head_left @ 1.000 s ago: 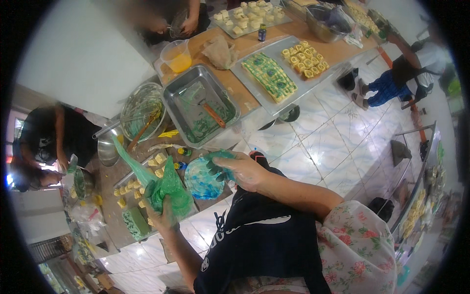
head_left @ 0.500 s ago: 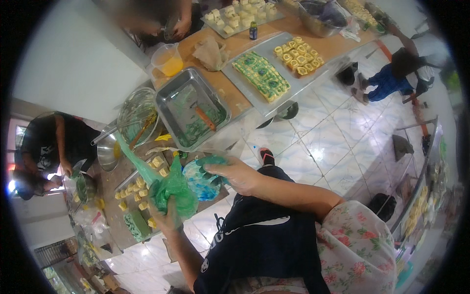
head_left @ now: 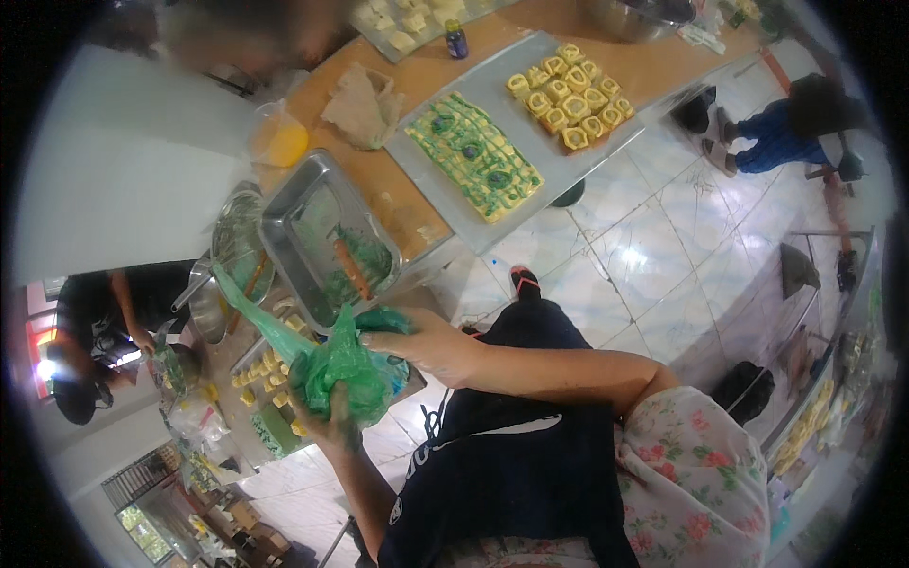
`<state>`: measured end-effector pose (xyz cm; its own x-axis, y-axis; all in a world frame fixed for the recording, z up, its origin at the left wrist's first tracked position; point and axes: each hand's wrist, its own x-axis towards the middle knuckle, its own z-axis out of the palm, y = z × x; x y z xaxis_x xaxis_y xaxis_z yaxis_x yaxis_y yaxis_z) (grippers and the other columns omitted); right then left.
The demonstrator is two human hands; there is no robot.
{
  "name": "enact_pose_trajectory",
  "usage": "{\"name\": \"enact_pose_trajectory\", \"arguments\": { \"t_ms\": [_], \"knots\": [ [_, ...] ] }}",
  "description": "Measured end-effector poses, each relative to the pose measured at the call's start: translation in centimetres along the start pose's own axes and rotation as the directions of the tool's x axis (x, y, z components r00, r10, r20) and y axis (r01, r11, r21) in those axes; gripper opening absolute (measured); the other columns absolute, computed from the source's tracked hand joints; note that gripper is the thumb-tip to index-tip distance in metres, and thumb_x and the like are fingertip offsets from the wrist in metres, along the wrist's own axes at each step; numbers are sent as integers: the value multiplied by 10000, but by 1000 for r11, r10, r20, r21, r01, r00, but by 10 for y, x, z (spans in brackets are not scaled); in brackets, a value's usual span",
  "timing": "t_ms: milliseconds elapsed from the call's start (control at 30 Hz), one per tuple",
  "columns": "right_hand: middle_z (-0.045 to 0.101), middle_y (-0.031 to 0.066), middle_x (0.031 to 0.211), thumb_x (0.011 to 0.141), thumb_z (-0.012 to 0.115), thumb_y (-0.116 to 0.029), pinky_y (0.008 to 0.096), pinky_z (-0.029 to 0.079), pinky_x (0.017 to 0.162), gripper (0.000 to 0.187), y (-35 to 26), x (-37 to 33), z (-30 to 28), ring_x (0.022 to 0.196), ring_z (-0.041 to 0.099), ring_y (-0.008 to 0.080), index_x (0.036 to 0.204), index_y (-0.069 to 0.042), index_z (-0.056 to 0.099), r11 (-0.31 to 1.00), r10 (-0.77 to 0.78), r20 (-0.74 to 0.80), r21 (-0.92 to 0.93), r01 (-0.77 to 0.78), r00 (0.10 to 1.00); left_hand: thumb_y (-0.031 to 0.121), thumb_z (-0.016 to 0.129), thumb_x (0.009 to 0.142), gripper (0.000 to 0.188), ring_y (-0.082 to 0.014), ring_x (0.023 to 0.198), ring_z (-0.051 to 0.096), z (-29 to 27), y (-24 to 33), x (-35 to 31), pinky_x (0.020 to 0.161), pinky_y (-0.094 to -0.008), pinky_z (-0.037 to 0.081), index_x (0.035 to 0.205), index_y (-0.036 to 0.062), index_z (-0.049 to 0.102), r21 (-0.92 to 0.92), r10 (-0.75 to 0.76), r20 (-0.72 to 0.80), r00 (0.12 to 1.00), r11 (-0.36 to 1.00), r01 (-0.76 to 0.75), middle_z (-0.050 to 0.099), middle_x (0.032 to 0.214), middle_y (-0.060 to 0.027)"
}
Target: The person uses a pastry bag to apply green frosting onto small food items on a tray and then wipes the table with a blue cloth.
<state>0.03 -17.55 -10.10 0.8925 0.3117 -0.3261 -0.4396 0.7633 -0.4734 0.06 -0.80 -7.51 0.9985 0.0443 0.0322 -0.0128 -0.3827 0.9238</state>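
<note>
In front of my body, my left hand point(head_left: 327, 417) is closed around a bulging green plastic bag point(head_left: 355, 374), whose long tail stretches up and left toward a glass bowl. My right hand point(head_left: 431, 346), stained green-blue at the fingers, presses close against the bag's right side. Its fingers are curled around a clear bag with blue streaks point(head_left: 401, 379), mostly hidden behind the green one. Past my hands lies a deep metal pan point(head_left: 284, 208) smeared with green, with a wooden-handled spatula point(head_left: 350, 270) in it.
A sheet tray point(head_left: 559, 185) on the table holds a green-iced rectangular cake point(head_left: 473, 156) and yellow ring-topped pieces point(head_left: 573, 95). Nearby are crumpled brown cloth point(head_left: 365, 106), an orange-filled jug point(head_left: 284, 142) and a small bottle point(head_left: 456, 40). Another person point(head_left: 123, 312) works at left.
My right hand has moved left against the green bag, so the blue-streaked bag is now largely covered. The view has shifted, bringing the cake tray closer.
</note>
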Motion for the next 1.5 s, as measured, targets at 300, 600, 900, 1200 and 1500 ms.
{"name": "enact_pose_trajectory", "arguments": {
  "t_ms": [300, 600, 900, 1200, 1500],
  "knots": [
    [559, 69, 913, 777, 598, -190, 243, 470, 653, 371, -26, 5, -41, 820, 530, 115, 1091, -22, 494, 998, 44, -18, -39, -45, 999, 12, 543, 660, 574, -254, 1029, 439, 54, 3, 6, 882, -341, 370, 1202, -13, 354, 81, -44, -80, 996, 995, 50, 430, 1145, -156],
    [561, 99, 942, 784, 595, -197, 271, 407, 769, 324, -12, 16, -53, 879, 502, 141, 1021, 7, 512, 948, -197, -77, -269, 170, 977, 108, 560, 682, 570, -270, 1053, 430, 61, -17, 20, 879, -344, 372, 1203, -14, 362, 152, 75, -34, 997, 986, -69, 424, 1174, -153],
    [544, 89, 907, 778, 604, -224, 270, 407, 740, 312, 5, 29, -37, 846, 494, 136, 970, 6, 519, 902, -320, -173, -356, 243, 932, 48, 568, 705, 524, -261, 1025, 439, 43, -33, 45, 873, -349, 380, 1181, -19, 358, 118, 93, 91, 992, 988, -103, 426, 1144, -166],
    [538, 82, 895, 786, 595, -208, 258, 401, 744, 299, 38, 53, -17, 851, 492, 130, 978, 13, 534, 916, -363, -248, -271, 296, 898, 53, 562, 723, 500, -268, 1007, 453, 14, -50, 68, 824, -343, 417, 1171, -37, 358, 65, 88, 206, 975, 993, -103, 427, 1146, -178],
    [568, 141, 878, 781, 584, -221, 286, 411, 751, 319, 46, 67, -3, 841, 523, 166, 984, 20, 534, 850, -431, -348, -466, 245, 833, 38, 527, 718, 515, -262, 1009, 444, 4, -57, 78, 809, -323, 418, 1191, -45, 341, 65, 76, 165, 983, 994, -87, 415, 1153, -181]
  ]
}}
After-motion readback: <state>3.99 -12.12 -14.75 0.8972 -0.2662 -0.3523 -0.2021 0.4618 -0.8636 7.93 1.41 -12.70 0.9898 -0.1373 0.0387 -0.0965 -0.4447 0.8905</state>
